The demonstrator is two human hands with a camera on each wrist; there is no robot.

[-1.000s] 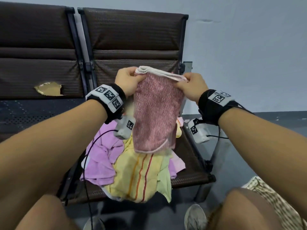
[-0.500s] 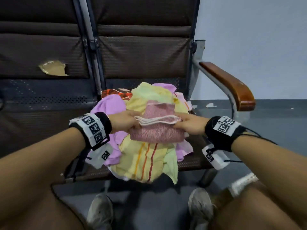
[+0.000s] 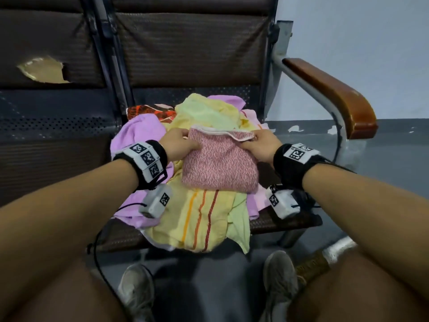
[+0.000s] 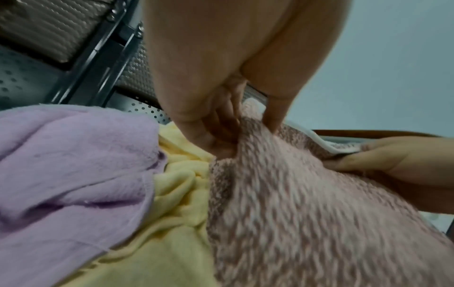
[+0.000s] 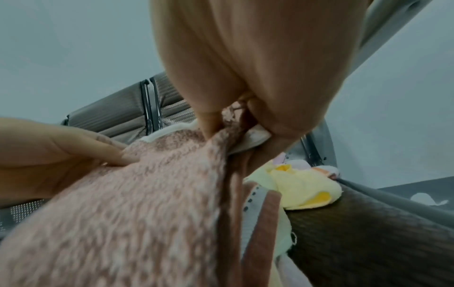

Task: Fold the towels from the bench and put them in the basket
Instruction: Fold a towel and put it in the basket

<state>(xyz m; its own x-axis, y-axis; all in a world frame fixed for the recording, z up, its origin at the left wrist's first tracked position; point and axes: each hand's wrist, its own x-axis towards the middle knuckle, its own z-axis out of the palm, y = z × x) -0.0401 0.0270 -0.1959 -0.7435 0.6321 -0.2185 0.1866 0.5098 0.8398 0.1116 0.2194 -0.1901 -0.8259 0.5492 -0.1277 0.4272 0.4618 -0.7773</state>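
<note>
Both hands' grip pinches pink towel [image 3: 219, 163] far corners; apparently lying flat, crosswise

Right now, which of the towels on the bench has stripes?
The yellow towel at the front of the pile, hanging over the seat edge: it has orange and red stripes. The purple towel is plain, the pink towel speckled.

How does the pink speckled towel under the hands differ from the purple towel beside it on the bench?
The pink speckled towel lies folded into a flat, neat rectangle; the purple towel is crumpled and unfolded. The pink one has a mottled weave and white edging; the purple one is plain. Left hand and right hand grip the pink one; nothing holds the purple one. Both rest on the bench pile.
</note>
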